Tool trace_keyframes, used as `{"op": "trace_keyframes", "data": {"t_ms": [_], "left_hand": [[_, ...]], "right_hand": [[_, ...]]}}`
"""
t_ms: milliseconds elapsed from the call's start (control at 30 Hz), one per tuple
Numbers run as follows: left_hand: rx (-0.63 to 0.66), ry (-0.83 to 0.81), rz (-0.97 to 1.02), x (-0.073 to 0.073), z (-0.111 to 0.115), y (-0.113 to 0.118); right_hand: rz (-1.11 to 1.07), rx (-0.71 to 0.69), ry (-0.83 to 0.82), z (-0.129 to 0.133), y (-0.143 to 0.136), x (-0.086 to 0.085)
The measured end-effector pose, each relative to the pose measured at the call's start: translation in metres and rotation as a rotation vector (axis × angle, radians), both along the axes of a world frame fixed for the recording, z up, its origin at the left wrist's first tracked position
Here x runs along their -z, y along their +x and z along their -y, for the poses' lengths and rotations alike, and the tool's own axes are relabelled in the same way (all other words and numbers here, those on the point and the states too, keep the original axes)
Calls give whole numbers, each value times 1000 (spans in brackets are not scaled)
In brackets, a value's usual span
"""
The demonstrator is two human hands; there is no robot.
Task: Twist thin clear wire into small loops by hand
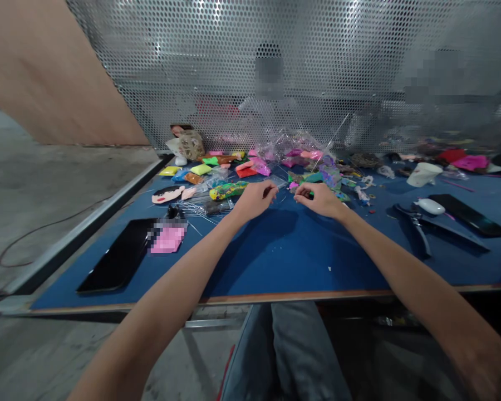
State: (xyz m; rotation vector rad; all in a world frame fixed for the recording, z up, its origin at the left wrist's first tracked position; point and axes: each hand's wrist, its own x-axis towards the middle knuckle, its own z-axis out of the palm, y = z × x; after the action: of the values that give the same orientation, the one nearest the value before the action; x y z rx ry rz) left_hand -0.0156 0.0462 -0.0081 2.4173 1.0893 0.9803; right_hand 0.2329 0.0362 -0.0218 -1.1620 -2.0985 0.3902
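Perforated metal panel (217, 50) fills most of the top of the frame; blue tabletop (271, 262) spans the mid. L forearm (179, 289) runs up from bottom L, R forearm (396, 267) from bottom R, both angled in twd ctr, elbows wide. Black tablet-like slab (119, 256) lies lower L, well apart from the hands. L hand (255, 200) is just R of ctr, palm turned inward, fingers curled w/ tips pointing R; can't tell if it's gripping anything. R hand (318, 200) faces it a bit farther R, fingers bent, thumb & index near each other; can't tell if anything's pinched b/w them. Yellow-green patterned roll (226, 191) sits just L of L hand, approx mid-frame. Clear plastic scrap (281, 182) is b/w the hands, right by L fingertips; contact unclear. Small pink bit (293, 185) is just above R fingertips, slightly R of ctr.
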Motion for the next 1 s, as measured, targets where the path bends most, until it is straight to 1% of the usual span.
{"op": "trace_keyframes", "data": {"t_ms": [167,300,367,467,533,600,733,867,933,1000], "left_hand": [[82,-69,51,4,-1,2],[119,-65,70,6,-1,3],[138,-77,124,5,0,4],[218,-197,269,6,0,5],[262,-303,365,7,0,6],[269,-380,434,9,-2,7],[267,-468,533,11,-4,8],[273,-506,533,14,-6,8],[271,-518,506,15,-7,8],[257,-493,451,16,-7,7]], "right_hand": [[-20,25,-22,-2,0,0],[-2,86,-11,-1,1,-4],[-39,116,-21,0,0,-5],[-109,123,-28,0,0,-5],[-186,111,-26,0,-2,-4],[-313,91,-52,-2,-3,-2],[-551,34,-119,-4,-7,1],[-608,29,-167,-1,-11,1],[-604,31,-180,0,-13,0],[-595,18,-178,1,-13,0]]}}
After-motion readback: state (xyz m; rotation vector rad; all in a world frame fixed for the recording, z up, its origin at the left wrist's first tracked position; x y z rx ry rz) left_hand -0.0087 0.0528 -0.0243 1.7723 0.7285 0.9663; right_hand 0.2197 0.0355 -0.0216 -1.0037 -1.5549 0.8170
